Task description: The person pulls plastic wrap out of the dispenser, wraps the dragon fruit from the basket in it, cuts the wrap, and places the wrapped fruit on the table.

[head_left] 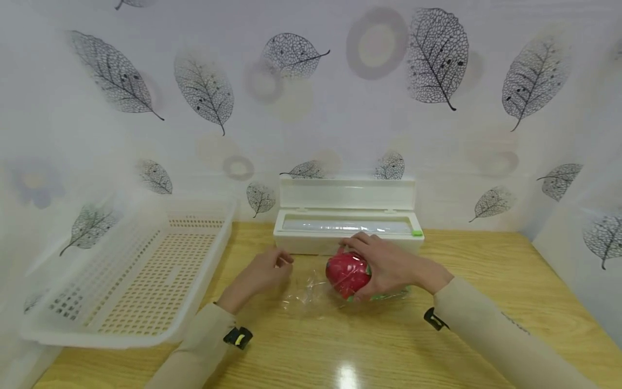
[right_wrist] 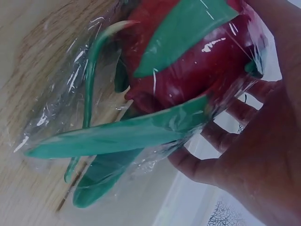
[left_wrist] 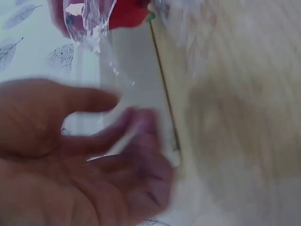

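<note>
My right hand (head_left: 384,266) grips a red dragon fruit (head_left: 347,274) with long green scales, just above the wooden table. Clear cling film (right_wrist: 51,117) covers the fruit; its loose part (head_left: 307,294) spreads to the left. In the right wrist view, fingers (right_wrist: 193,165) curl round the film-covered side of the dragon fruit. My left hand (head_left: 266,272) hovers left of the film, its fingers loosely bent and holding nothing. The left wrist view is blurred, but a gap shows between thumb and fingers. Behind both hands stands a white cling film dispenser (head_left: 303,243), its lid (head_left: 347,195) raised.
A white plastic basket (head_left: 194,302) with a perforated bottom stands at the left. A roll of film (head_left: 345,225) lies inside the dispenser, and a green slider (head_left: 417,233) sits at its right end. Leaf-patterned sheeting (head_left: 311,119) rises behind the wooden table (head_left: 476,335).
</note>
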### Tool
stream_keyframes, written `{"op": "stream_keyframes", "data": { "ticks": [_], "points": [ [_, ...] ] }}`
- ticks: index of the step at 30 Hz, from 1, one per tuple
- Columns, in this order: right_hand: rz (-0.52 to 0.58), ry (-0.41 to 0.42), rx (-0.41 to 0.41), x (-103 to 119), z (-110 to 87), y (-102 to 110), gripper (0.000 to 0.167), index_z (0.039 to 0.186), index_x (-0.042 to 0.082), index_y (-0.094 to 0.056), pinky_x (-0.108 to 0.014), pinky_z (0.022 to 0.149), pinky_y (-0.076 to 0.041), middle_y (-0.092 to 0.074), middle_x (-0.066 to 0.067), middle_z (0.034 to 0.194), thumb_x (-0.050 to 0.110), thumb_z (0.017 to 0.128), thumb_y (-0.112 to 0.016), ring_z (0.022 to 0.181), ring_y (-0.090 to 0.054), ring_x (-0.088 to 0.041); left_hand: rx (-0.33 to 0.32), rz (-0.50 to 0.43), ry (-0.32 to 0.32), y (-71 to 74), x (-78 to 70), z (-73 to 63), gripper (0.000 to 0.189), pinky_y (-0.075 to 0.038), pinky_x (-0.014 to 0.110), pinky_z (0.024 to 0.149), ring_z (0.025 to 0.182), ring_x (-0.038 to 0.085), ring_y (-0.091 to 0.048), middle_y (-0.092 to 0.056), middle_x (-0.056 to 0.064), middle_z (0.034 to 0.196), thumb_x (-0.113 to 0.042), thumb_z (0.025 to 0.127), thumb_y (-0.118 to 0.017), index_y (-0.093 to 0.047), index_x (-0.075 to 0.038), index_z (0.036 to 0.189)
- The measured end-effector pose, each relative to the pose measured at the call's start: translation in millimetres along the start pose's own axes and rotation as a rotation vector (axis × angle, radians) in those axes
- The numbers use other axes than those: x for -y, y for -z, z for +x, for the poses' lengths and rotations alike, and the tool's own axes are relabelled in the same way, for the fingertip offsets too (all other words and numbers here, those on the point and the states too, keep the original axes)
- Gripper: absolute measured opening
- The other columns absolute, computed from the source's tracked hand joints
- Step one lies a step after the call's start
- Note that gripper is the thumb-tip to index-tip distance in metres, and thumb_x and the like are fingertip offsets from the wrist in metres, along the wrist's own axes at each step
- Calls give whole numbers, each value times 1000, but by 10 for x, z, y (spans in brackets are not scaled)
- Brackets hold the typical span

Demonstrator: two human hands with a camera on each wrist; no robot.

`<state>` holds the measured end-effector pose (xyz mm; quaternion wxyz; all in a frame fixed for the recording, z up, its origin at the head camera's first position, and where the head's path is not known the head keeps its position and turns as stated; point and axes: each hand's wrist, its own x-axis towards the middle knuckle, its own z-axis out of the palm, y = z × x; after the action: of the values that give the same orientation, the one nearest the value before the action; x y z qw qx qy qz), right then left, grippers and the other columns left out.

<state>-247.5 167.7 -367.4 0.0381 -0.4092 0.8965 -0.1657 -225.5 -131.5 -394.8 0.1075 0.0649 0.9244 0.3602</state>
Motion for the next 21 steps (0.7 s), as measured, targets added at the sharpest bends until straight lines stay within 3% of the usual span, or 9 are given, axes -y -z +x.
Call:
{"op": "stream_keyframes", "data": {
  "ticks": [4,8,12,15,19,21],
  "points": [
    [28,-8,28,-8,11,27,104,148,12,-46,-52,101,-54,-52,-5,139,49,63,-94,124,-55,-27,157,235,60,21,-13,-90,31,-55,41,83,91,19,-64,-69,5,100,-30,88,-78,-66,-7,106],
    [52,-47,75,21,40,71,103,151,13,-44,-51,99,-55,-51,-5,137,51,67,-91,122,-54,-26,171,273,57,-17,-17,-101,17,-51,35,71,81,18,-61,-67,2,89,-22,86,-77,-66,-10,92],
    [72,-130,116,71,73,91,92,149,21,-47,-47,93,-57,-50,-5,132,66,76,-79,118,-55,-24,158,155,61,-51,28,-12,9,-47,27,63,73,14,-59,-67,0,81,-18,91,-70,-67,-11,88],
    [76,-182,128,112,91,93,83,145,30,-51,-46,91,-58,-49,-3,130,74,79,-72,116,-57,-24,163,-36,82,-45,88,75,12,-51,25,63,70,11,-65,-72,3,82,-18,95,-65,-67,-6,94],
    [75,-193,127,129,101,84,72,137,38,-55,-46,90,-58,-49,-1,129,75,78,-72,116,-56,-24,186,-313,127,-34,154,180,21,-58,25,65,70,13,-72,-78,11,92,-16,100,-59,-65,2,110],
    [78,-193,129,126,105,75,69,135,40,-56,-46,90,-58,-49,-1,129,74,78,-72,115,-56,-24,189,-407,134,-35,165,224,28,-59,26,67,73,13,-73,-78,14,98,-15,99,-59,-62,5,119]
  ]
}}
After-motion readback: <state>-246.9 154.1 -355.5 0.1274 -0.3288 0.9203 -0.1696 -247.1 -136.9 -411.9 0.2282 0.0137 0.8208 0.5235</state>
